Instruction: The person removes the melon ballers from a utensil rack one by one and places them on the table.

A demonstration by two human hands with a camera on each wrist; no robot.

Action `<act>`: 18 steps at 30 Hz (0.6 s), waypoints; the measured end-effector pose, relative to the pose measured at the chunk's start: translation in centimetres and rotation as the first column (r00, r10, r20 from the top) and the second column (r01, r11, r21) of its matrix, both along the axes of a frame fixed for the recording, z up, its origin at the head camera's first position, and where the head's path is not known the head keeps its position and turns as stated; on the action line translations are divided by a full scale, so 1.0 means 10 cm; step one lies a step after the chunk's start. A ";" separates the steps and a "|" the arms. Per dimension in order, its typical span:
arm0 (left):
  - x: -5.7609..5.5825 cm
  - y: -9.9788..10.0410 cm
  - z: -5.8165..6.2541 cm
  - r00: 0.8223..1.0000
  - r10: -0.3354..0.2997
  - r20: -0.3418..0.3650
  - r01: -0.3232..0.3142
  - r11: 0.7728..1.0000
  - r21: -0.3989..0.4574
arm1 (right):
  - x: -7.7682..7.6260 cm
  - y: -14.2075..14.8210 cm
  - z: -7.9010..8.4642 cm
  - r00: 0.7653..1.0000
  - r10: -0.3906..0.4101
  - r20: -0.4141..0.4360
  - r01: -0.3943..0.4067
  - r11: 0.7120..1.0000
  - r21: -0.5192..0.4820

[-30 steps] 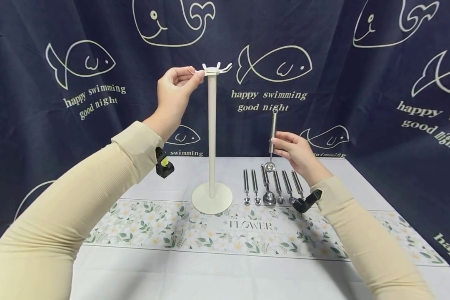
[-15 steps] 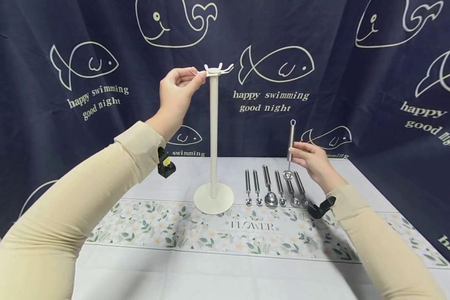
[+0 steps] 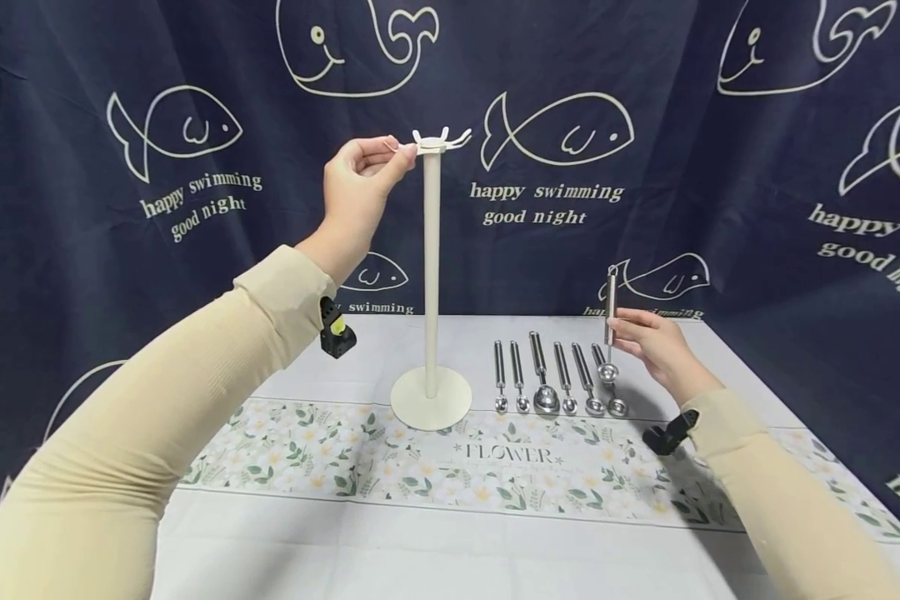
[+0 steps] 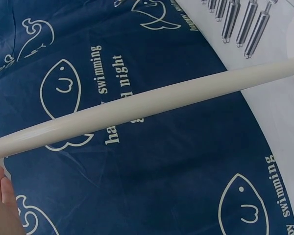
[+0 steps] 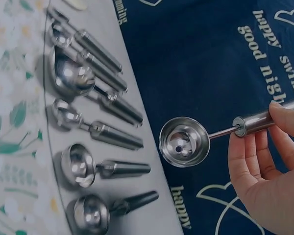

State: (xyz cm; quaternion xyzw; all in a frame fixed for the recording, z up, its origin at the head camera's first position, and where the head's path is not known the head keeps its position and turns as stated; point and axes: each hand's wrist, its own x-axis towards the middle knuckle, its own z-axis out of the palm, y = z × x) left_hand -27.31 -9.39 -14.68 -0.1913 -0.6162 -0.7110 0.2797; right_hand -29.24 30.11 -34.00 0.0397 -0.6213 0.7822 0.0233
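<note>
My left hand [image 3: 363, 187] pinches one of the hooks at the top of a cream utensil stand [image 3: 431, 275], whose round base rests on the table. In my right hand [image 3: 660, 346] is a steel melon baller [image 5: 185, 141], gripped by its handle with the bowl end hanging down. In the right wrist view its round bowl has a small hole in it. Under and left of that hand, several steel scoops [image 3: 546, 398] lie in a row, handles pointing away; one has a much larger bowl than the others.
A floral runner [image 3: 307, 454] printed with the word FLOWER crosses the white tabletop [image 3: 330, 533] in front of the scoops. A dark blue curtain [image 3: 555, 50] with fish drawings hangs right behind the table.
My right hand has carried the melon baller right and lower, from above the middle of the row to its right end. The left hand keeps its pinch on the stand's hook.
</note>
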 end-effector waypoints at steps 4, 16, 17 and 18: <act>-0.01 0.02 -0.01 1.000 -0.002 -0.004 0.002 1.000 0.003 | 0.01 0.12 -0.09 1.000 0.007 0.022 -0.008 1.000 0.004; -0.02 0.01 -0.01 1.000 0.006 -0.014 -0.006 1.000 -0.008 | -0.01 0.38 -0.33 0.988 -0.057 0.146 0.051 0.998 0.047; -0.02 0.01 -0.01 1.000 0.005 -0.014 -0.005 1.000 -0.006 | -0.02 0.38 -0.35 0.986 -0.075 0.149 0.065 0.996 0.068; -0.01 0.00 -0.01 1.000 0.008 -0.015 -0.008 1.000 -0.003 | -0.02 0.38 -0.36 0.984 -0.093 0.153 0.081 0.993 0.087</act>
